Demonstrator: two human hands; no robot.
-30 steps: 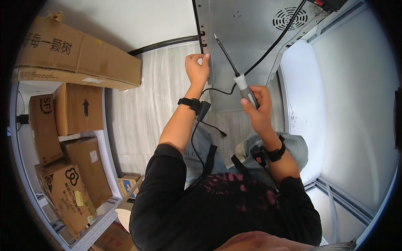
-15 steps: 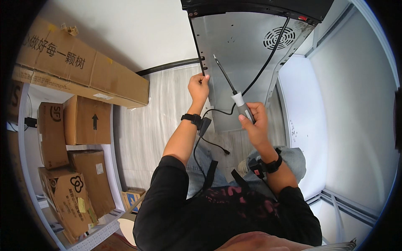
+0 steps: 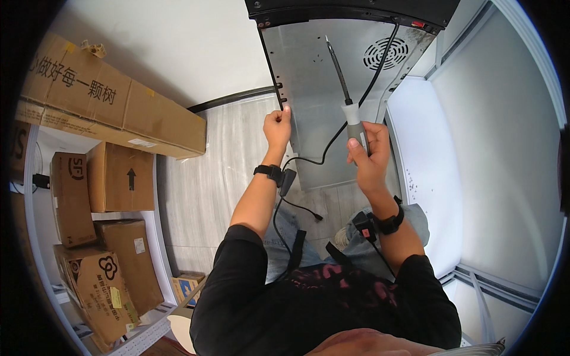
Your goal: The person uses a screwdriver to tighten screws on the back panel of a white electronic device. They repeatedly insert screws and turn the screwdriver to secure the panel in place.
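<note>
A screwdriver (image 3: pixel 355 127) with a grey handle is gripped in my right hand (image 3: pixel 371 153), its long thin shaft pointing away from me over the metal panel. The grey sheet-metal panel (image 3: pixel 314 89) forms a side of a black-edged appliance, with a round vent (image 3: pixel 385 53) at its upper right and small holes along its left edge. My left hand (image 3: pixel 277 127) is closed at that left edge, fingertips against it. Whatever its fingers hold is hidden. A black power cord (image 3: pixel 373 83) runs across the panel and bends back toward my left wrist.
On the left a white shelf (image 3: pixel 139 332) holds several cardboard boxes (image 3: pixel 127 178), with a long carton (image 3: pixel 119 98) on top. A pale glossy panel (image 3: pixel 493 148) stands on the right. A cable with a small plug (image 3: pixel 318 217) hangs near my knees.
My right hand has moved the screwdriver up and to the right, and its shaft now points more straight ahead. My left hand stays at the panel's edge. The whole view has shifted slightly.
</note>
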